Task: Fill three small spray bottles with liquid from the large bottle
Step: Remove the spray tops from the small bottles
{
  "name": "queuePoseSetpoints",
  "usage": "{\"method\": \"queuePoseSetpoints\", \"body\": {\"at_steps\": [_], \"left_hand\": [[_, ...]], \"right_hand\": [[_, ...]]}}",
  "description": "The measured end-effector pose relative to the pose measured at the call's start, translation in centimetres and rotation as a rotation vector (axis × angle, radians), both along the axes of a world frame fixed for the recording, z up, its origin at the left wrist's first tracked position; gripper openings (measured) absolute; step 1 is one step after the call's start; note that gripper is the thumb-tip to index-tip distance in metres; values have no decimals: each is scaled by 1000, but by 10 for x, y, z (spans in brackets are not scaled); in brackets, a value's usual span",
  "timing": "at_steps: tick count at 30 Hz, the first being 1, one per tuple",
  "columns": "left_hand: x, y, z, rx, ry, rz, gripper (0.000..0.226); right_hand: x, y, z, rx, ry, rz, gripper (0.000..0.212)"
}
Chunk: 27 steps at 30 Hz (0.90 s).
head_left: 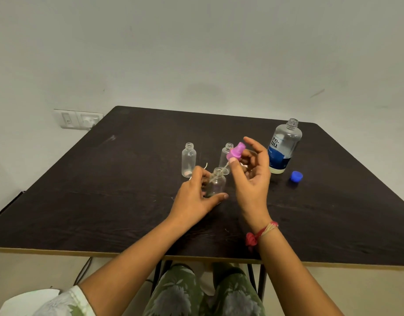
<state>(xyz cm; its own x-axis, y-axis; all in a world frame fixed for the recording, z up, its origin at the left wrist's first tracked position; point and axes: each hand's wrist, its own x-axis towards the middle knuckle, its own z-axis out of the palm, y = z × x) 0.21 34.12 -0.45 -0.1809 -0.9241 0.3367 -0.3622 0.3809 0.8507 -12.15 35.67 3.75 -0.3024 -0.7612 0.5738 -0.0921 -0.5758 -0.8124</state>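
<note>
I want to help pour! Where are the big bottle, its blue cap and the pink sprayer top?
big bottle (pixel 282 151): head view, on its label.
blue cap (pixel 296 176): head view, on its top.
pink sprayer top (pixel 235 152): head view, on its pink collar.

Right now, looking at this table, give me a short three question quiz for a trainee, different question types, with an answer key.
1. True or false: the large bottle has its cap on.
2. Which hand holds the pink spray top? A) left B) right
3. How many small bottles stand on the table?

Key:
1. False; its neck is open and the blue cap lies beside it.
2. B; the right hand holds it, the left hand steadies the nearest small bottle.
3. Three.
</note>
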Motion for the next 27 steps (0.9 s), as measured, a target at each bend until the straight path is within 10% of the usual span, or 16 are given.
{"method": "queuePoseSetpoints", "body": {"at_steps": [17,27], "left_hand": [[44,10,15,-48,99,69,45],[114,-56,2,-31,-37,332,41]], "right_hand": [[-4,11,36,-87,-206,-80,36],[64,-15,-9,-47,757,-153,21]]}}
